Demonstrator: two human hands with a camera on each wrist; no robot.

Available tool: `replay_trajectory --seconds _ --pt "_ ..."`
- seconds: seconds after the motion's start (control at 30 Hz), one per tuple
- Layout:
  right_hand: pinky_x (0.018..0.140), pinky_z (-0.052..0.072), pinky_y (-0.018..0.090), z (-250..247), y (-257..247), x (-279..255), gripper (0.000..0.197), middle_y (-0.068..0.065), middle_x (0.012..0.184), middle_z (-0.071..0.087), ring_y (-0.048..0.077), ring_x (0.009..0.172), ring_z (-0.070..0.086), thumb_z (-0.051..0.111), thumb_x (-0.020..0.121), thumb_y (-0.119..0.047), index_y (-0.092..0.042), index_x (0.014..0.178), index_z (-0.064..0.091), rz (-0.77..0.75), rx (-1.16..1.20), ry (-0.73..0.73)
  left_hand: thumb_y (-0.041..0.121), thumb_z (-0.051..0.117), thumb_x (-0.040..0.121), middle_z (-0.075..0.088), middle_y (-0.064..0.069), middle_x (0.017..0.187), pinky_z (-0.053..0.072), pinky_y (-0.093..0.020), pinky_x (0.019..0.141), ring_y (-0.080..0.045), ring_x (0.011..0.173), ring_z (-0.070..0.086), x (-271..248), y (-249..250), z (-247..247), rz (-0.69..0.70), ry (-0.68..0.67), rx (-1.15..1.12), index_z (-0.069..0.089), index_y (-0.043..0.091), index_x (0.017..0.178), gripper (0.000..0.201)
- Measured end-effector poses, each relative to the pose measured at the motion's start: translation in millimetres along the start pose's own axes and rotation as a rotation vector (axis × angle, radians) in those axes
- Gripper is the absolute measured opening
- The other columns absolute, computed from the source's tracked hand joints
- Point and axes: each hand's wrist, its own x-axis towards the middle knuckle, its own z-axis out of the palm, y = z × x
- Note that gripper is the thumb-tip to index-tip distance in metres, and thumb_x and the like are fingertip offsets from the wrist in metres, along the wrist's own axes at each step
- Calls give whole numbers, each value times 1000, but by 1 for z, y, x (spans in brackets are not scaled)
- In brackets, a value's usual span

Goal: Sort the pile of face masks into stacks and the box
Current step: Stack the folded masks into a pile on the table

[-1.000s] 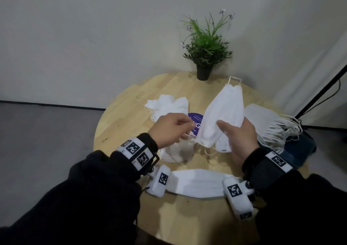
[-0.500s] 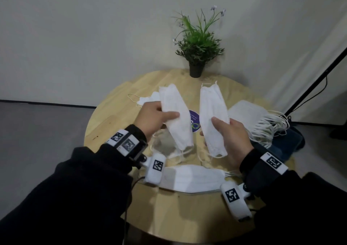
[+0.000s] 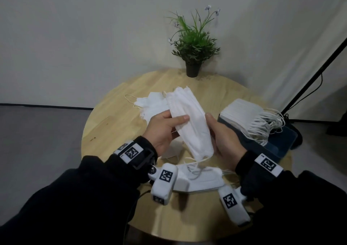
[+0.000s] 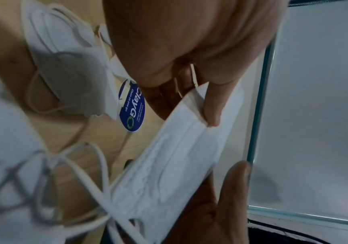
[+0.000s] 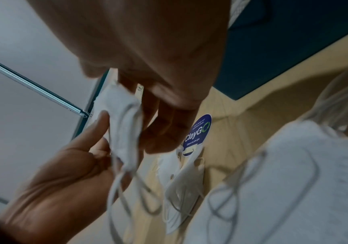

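Note:
Both hands hold white pleated face masks [image 3: 189, 120] together, upright above the middle of the round table [image 3: 112, 128]. My left hand [image 3: 167, 130] pinches them, thumb in front. My right hand [image 3: 221, 134] grips their right edge, its fingers behind. In the left wrist view the left thumb [image 4: 210, 105] lies on the masks [image 4: 179, 165]. The right wrist view shows the masks [image 5: 123, 132] edge-on between both hands. A neat stack of masks [image 3: 242, 113] lies on the dark blue box [image 3: 277, 145] at the right.
A loose pile of masks [image 3: 152, 103] lies behind my left hand. A folded mask [image 3: 202, 179] rests near the front edge, another [image 3: 172, 149] under my left hand. A potted plant [image 3: 193, 43] stands at the back. A blue sticker [image 4: 132, 107] marks the table's middle.
Half a second ago each hand held its own mask, apart. The hands have come together and the two masks now lie against each other.

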Motion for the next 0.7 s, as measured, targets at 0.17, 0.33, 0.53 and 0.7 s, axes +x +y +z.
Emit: replay_trajectory --seconds 0.17,0.33,0.53,0.7 --pt "54 58 29 -1 4 -5 25 11 92 77 22 71 69 72 93 -3 -6 117 71 -48 -286 -93 0 80 81 74 -16 122 62 -41 81 -34 109 73 15 12 -20 27 130 -111 60 8 134 57" --pt "53 56 26 -13 0 -3 4 10 75 71 14 62 63 76 90 -7 -5 86 75 77 -231 51 11 75 90 77 -13 114 62 -40 87 -28 104 75 24 44 -55 52 251 -221 65 4 125 36" --pt "89 57 45 -24 -25 -13 8 17 78 67 31 86 71 57 73 -8 -9 71 49 -42 478 150 8 72 92 75 -2 82 61 -28 65 -17 72 74 23 53 -88 71 334 -118 69 14 94 7" --pt "56 45 29 -47 -40 -33 16 -1 54 22 16 46 24 53 62 -17 -18 65 38 -135 458 250 8 64 96 70 2 68 61 -23 64 -10 62 67 15 67 -106 29 282 -116 67 14 85 12"
